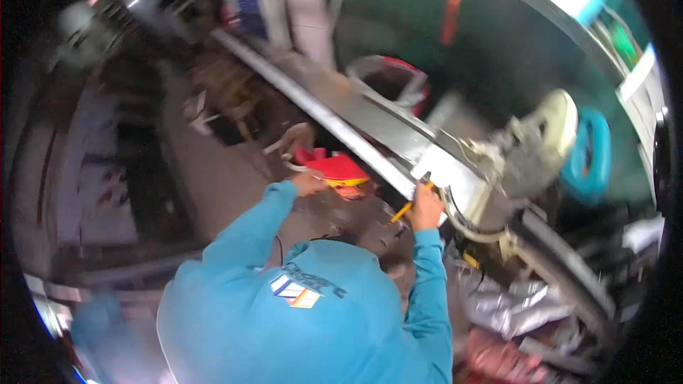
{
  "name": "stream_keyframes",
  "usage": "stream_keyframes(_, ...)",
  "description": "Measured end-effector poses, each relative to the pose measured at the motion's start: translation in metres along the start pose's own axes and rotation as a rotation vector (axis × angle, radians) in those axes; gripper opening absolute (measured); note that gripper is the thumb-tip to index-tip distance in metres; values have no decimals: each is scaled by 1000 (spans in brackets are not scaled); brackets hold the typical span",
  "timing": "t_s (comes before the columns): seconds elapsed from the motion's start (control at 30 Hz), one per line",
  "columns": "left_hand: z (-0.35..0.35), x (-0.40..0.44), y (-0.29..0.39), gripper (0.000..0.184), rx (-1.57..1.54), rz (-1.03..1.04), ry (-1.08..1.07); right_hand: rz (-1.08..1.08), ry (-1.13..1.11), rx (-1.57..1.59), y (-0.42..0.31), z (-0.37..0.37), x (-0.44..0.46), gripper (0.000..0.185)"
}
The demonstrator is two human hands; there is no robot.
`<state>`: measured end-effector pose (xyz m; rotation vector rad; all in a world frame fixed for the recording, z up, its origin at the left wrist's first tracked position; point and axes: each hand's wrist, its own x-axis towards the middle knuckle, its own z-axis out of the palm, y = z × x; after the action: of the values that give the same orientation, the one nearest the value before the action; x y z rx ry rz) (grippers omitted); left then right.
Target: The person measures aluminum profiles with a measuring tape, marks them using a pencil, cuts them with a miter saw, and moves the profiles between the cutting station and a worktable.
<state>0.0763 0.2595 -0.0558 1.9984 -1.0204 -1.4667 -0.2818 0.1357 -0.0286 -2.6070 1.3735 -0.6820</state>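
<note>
My right hand (425,210) is closed around a yellow pencil (400,214), which slants down to the left. A small dark piece shows at the top of that hand; its kind is unclear. The hand is beside a long pale metal bar (320,112), near the bar's close end and a white sheet-like surface (442,171). Farther left, my left hand (307,184) is stretched forward beside a red item with a yellow edge (341,169), perhaps fabric. Blur hides its fingers, and I cannot tell whether it touches the red item.
A white bucket-like container with a red rim (416,85) stands behind the bar. To the right are a teal ring-shaped object (590,156), a dark curved tube (562,263) and crumpled silvery sheeting (512,306). Clutter lies on the dark floor (213,178).
</note>
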Motion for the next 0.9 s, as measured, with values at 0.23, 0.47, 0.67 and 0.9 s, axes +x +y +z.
stream_keyframes(0.23, -135, 93, -21, 58, -952, 161, 71, 128, -119, 99, -25, -54, -62, 42)
stream_keyframes(0.47, -84, 99, 114, 56, -534, 676, 37, 498, -197, -105, -94, -119, -138, 24)
stream_keyframes(0.67, 43, 58, 141, 58, -361, 736, -237, 586, -159, -144, -131, -90, -174, 30)
stream_keyframes(0.9, 135, -6, 126, 61, -242, 749, -542, 756, -129, -199, -135, -87, -217, 33)
